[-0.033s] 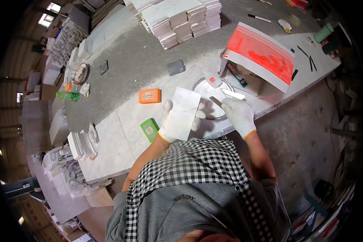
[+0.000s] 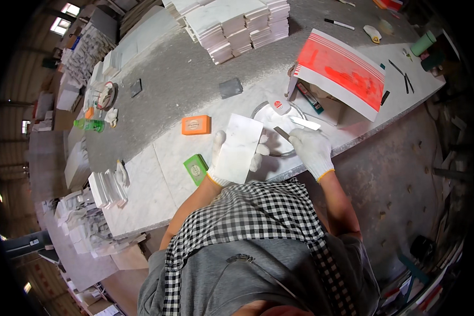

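Note:
My left hand (image 2: 216, 149), in a white knitted glove, is closed around the edges of a rectangular white marble tile (image 2: 239, 148). The tile's pale, faintly veined face is turned up, and the palm behind it is hidden. My gloved right hand (image 2: 313, 150) grips a thin, dark flat metal blade (image 2: 282, 132), whose tip points left toward the tile without touching it. Just beyond that hand is a round metal-rimmed dish (image 2: 288, 154) with white material inside. A small white piece with a red round mark (image 2: 278, 107) sits in the dish. A white flat-handled tool (image 2: 305, 123) lies across its right rim.
An orange box (image 2: 196, 125) and a green box (image 2: 196, 169) lie left of the tile. A bent red-and-white sheet (image 2: 342, 71) stands right of the dish. Tile stacks (image 2: 242, 26) rise at the back. The table's front edge (image 2: 353, 141) runs past my right hand.

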A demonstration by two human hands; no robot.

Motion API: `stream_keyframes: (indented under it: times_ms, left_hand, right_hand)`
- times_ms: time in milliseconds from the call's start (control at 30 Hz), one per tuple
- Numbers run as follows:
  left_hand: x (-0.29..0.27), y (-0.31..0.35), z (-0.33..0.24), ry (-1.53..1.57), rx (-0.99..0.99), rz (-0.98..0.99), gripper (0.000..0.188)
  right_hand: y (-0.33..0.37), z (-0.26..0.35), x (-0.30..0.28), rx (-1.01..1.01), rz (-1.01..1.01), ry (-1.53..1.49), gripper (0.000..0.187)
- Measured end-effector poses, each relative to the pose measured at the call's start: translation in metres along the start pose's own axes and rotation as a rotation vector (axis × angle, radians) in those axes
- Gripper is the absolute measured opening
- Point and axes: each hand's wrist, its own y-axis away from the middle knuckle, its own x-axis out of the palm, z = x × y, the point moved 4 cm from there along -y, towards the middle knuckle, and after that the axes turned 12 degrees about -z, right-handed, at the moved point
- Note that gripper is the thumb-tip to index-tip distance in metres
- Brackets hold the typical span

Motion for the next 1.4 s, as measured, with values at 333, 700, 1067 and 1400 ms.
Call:
stream_keyframes:
  times_ms: [333,700,1067,1400]
  left_hand:
    - [0.009,0.003,-0.001,0.015,0.007,-0.034,0.097]
    - [0.017,0.004,-0.034,-1.15,0.221,-0.408,0.095]
    - [0.062,-0.003,-0.028,-2.218,0.347,-0.57,0.097]
    - [0.06,-0.006,-0.021,-2.567,0.654,-0.427,0.089]
  right_hand:
    - [-0.004,-0.007,0.016,0.005,0.082,-0.141,0.026]
    - [0.001,0.01,-0.038,0.058,-0.082,-0.54,0.024]
    - [0.004,0.023,-0.051,0.035,-0.112,-0.523,0.023]
    - [0.001,0.02,-0.037,-0.024,-0.162,-0.435,0.021]
